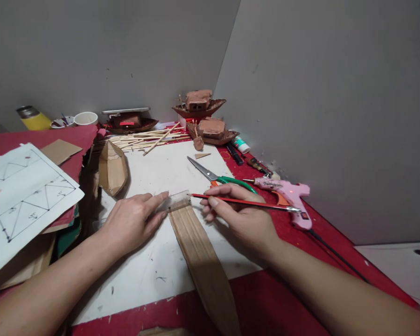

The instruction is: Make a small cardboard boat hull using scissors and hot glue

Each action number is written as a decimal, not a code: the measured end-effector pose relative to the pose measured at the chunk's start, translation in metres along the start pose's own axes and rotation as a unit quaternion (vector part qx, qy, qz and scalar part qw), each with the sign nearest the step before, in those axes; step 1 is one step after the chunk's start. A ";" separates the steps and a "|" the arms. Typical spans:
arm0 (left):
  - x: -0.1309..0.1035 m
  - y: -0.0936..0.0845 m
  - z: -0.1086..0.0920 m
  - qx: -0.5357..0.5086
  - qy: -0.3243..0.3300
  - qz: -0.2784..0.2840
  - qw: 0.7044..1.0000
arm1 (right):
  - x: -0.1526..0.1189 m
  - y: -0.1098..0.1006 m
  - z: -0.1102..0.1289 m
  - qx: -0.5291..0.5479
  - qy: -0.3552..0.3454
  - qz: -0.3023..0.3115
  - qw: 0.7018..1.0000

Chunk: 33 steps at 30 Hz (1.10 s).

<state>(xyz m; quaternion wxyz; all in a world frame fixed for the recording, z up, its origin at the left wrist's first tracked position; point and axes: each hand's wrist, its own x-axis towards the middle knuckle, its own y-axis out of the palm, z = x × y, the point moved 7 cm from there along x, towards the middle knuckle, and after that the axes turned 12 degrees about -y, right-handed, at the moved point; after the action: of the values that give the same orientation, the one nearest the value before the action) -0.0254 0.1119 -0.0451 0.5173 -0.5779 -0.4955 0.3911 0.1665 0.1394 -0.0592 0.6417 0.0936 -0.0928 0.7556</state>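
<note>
A long brown strip of husk or cardboard [205, 252] with a tapered near end lies lengthwise before me. Across its far end rests a small clear plastic piece [179, 199] with dark dots at its corners. My left hand [136, 217] has thumb and forefinger closed on the left edge of this piece, low over the white sheet. A red and black pencil [248, 202] is pinched in my right hand [240, 217], its tip at the right end of the plastic. Just beyond that hand lie scissors [217, 177] with green and orange handles, partly hidden by the fingers.
A pink glue gun [289, 193] with a cord lies right. Model boats [199, 103] and thin sticks [143, 140] stand at the back. A hollow brown hull [112, 168] and drawn paper [31, 191] are left. A white sheet [133, 284] covers part of the red table.
</note>
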 end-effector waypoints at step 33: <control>-0.022 -0.002 -0.008 -0.675 -0.309 0.127 0.658 | -0.017 0.025 -0.009 0.095 0.129 0.133 0.978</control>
<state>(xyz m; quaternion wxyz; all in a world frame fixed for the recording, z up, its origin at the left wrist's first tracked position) -0.0225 0.0883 -0.0430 -0.2522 -0.6716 -0.6764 0.1668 0.1440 0.1212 -0.0725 0.5299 0.0421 0.0512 0.8454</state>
